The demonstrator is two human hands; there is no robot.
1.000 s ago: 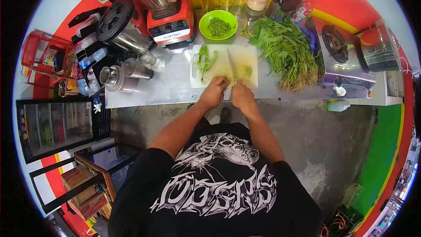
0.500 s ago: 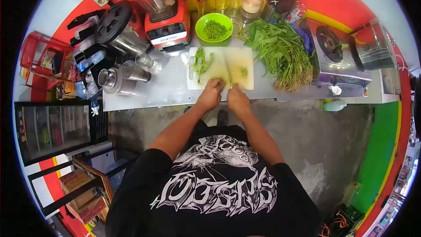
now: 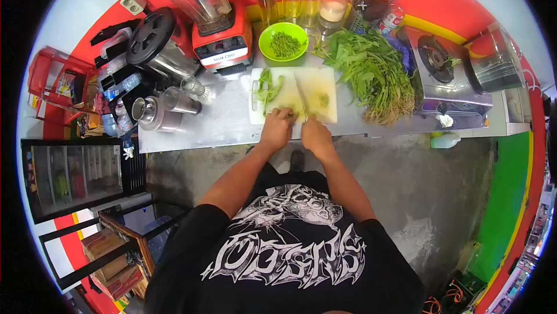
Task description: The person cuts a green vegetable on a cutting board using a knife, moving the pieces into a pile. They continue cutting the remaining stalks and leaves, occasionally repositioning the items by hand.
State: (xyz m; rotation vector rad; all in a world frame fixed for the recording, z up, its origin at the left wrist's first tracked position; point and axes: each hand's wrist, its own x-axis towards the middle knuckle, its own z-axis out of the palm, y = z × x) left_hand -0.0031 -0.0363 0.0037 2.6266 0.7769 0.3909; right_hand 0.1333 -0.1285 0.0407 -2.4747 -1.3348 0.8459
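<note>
Left hand: my left hand (image 3: 277, 127) rests at the near edge of the board, fingers bent close beside the blade; I cannot tell what, if anything, they pinch.
Right hand: my right hand (image 3: 316, 136) is closed round the handle of the knife (image 3: 300, 93), its blade pointing away from me.
Cutting board (image 3: 316, 78): leafy sprigs (image 3: 267, 89) lie on its left part, a little heap of cut bits (image 3: 324, 100) right of the blade.
Green bowl (image 3: 265, 45): just beyond the board, holding chopped greens (image 3: 284, 44).
Big bunch (image 3: 374, 70): right of the board, roots towards me.
Cutting: I judge I am mid-cut; the next stroke calls for a steady blade and left fingertips tucked clear of its edge.
</note>
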